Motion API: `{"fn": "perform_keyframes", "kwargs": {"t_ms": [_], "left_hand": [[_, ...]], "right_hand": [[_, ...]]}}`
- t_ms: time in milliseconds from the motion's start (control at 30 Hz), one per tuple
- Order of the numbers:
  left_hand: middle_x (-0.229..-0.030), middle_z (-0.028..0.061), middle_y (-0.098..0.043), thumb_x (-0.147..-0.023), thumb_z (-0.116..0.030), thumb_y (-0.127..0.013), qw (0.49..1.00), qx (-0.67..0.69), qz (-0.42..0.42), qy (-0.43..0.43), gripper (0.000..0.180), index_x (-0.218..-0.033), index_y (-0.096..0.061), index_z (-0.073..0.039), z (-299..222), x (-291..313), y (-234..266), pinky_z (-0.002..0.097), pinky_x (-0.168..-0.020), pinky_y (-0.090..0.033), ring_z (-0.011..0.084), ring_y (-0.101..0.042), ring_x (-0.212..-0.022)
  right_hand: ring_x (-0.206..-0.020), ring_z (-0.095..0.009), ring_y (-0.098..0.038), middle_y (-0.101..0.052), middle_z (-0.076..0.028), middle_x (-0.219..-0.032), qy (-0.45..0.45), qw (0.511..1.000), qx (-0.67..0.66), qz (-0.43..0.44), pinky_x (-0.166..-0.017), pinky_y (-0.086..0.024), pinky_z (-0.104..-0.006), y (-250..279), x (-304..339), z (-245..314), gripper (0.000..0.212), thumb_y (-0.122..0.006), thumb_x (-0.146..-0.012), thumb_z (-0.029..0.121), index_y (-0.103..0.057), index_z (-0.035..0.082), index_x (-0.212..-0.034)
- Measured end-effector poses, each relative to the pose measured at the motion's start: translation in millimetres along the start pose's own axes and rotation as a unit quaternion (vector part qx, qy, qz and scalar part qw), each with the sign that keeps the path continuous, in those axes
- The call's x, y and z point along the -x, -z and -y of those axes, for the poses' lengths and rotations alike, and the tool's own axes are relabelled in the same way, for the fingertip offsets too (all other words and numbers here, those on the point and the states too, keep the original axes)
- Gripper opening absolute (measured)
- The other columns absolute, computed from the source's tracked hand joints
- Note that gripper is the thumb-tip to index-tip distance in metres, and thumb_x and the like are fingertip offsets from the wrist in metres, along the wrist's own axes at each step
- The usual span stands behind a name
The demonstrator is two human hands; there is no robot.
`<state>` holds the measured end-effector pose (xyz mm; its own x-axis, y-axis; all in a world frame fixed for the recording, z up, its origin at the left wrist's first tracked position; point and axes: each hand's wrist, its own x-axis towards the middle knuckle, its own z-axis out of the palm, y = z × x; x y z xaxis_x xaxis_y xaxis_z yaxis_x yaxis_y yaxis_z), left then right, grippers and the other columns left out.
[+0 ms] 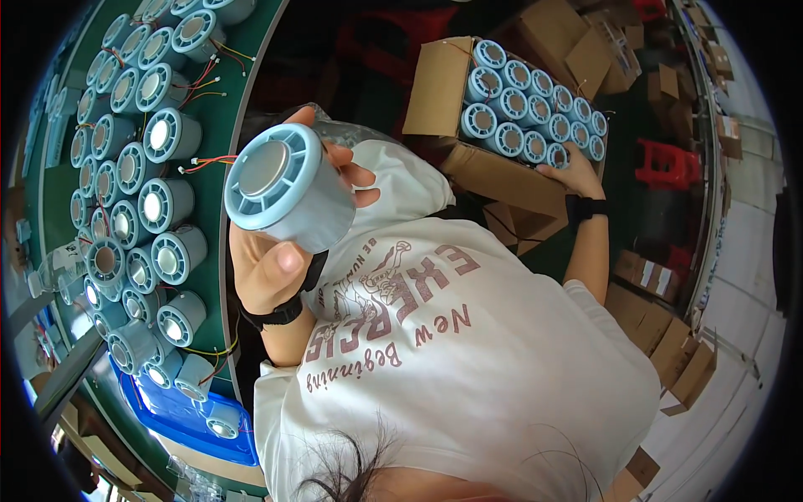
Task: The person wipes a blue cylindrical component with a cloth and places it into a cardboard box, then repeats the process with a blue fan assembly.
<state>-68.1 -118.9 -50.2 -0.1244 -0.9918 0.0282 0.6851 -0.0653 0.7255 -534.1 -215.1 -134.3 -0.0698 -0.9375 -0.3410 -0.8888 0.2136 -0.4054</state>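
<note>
My left hand (268, 268) is wrapped round a light-blue cylindrical motor (288, 188), lifted close in front of my body. The motor has a spoked rim, a round silver disc in its face and thin red and yellow wires with a white connector trailing to the left. My right hand (579, 173) reaches to the near edge of an open cardboard box (502, 177) on the right. Its thumb and fingers close round a motor (557, 156) at the end of the near row. Several similar motors (513, 103) stand in rows in that box, silver faces up.
To the left, a green table (219, 134) carries many more blue motors (167, 134) with loose wires. A blue tray (180, 418) holds several near the table's end. Red stools (667, 163) stand on the right, with more cardboard boxes (661, 335) along the wall.
</note>
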Motion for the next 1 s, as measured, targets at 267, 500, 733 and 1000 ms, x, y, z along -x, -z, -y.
{"fn": "perform_keyframes", "kwargs": {"t_ms": [267, 500, 733, 1000], "left_hand": [[-0.118, 0.0215, -0.059, -0.072, -0.02, -0.081, 0.987, -0.159, 0.01, 0.025, 0.099, -0.148, -0.022, 0.004, 19, -14, 4, 0.0374, -0.094, -0.048, 0.0277, -0.06, -0.111], [-0.113, 0.0184, -0.062, -0.076, -0.018, -0.079, 0.973, -0.154, 0.079, 0.151, 0.105, -0.152, -0.008, -0.003, 32, -21, 0, 0.0347, -0.096, -0.044, 0.0236, -0.059, -0.109], [-0.139, 0.026, -0.04, -0.088, -0.02, -0.069, 0.98, -0.01, 0.146, 0.136, 0.1, -0.153, 0.007, -0.012, 70, -21, -11, 0.0383, -0.103, -0.039, 0.0269, -0.049, -0.124], [-0.145, 0.0237, -0.037, -0.088, -0.028, -0.069, 0.965, -0.122, 0.185, 0.139, 0.093, -0.154, -0.005, -0.013, 68, -22, 0, 0.0434, -0.108, -0.036, 0.0314, -0.048, -0.129]], "right_hand": [[-0.083, -0.022, -0.065, -0.063, -0.015, -0.119, 0.096, 0.986, -0.026, -0.135, -0.076, -0.051, -0.0308, 42, 40, 137, 0.061, -0.069, -0.086, 0.035, -0.05, 0.002, -0.134], [-0.115, -0.027, -0.053, -0.049, -0.012, -0.135, 0.544, 0.807, -0.142, 0.18, -0.093, -0.047, -0.0346, -12, 71, 237, 0.074, -0.085, -0.068, 0.02, -0.053, 0.012, -0.134], [-0.112, -0.028, -0.053, -0.053, -0.01, -0.12, 0.479, 0.864, -0.102, 0.118, -0.091, -0.047, -0.0361, 14, 74, 205, 0.071, -0.089, -0.062, 0.017, -0.057, 0.012, -0.125], [-0.105, -0.029, -0.055, -0.054, -0.015, -0.115, 0.046, 0.986, 0.086, -0.134, -0.09, -0.047, -0.0353, 66, 33, 12, 0.065, -0.084, -0.064, 0.014, -0.055, 0.016, -0.122]]}}
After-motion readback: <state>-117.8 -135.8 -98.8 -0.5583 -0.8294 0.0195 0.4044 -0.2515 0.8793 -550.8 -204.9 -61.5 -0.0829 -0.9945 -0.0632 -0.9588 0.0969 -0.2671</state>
